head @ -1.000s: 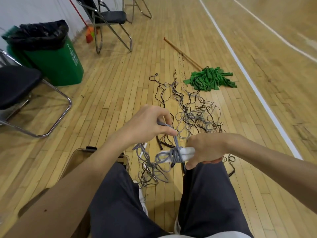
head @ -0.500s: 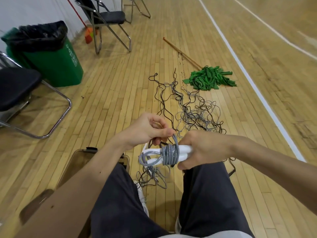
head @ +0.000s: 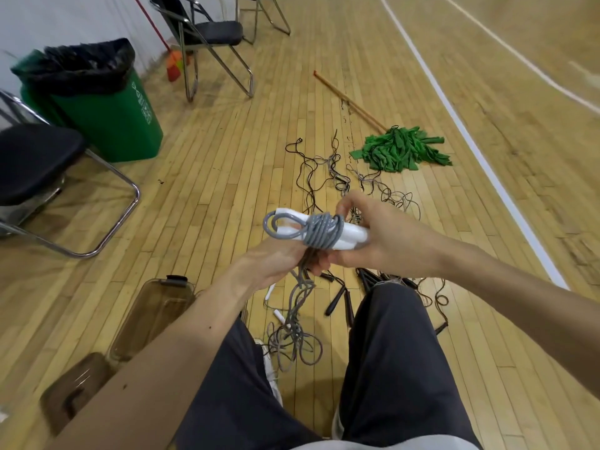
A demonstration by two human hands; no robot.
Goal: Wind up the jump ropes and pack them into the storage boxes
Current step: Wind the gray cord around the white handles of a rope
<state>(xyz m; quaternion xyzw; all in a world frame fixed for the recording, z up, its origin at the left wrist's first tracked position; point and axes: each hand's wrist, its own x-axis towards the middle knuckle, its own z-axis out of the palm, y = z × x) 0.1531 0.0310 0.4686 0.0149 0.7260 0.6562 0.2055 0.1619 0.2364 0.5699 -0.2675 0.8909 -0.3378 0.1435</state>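
Grey rope point(head: 321, 233) is wrapped in tight rings round two white handles point(head: 352, 237), up in the air in the middle of the view. One loop sticks out at nine o'clock like a bunny ear. The right hand point(head: 389, 235) has its fingers curled round the handles from three o'clock. The left hand point(head: 279, 264) sits just under the bundle at seven o'clock and grips the loose part of the rope.

The loose tail point(head: 293, 336) hangs down between the knees to a messy pile on the floor, so I think the winding is not done yet. To do it well, keep the handles side by side and pull the rope snug. Lay each new ring right next to the last one. Let the tail slide through the left hand so no knots ride up.

The rope looks smooth, round and bendy. The handles look hard, shiny and long.

A brown see-through storage box point(head: 152, 315) waits on the floor at seven o'clock, close to the left knee — a second brown piece point(head: 71, 388) lies past it, too blurry to name. Black handles point(head: 336, 298) lie at five o'clock. More thin ropes point(head: 328, 170) curl in a tangle at twelve o'clock. A floppy green mop point(head: 402, 151) lies at one o'clock, and a green bin point(head: 110, 121) stands at ten o'clock. The floor point(head: 227, 177) is pale wood strips.
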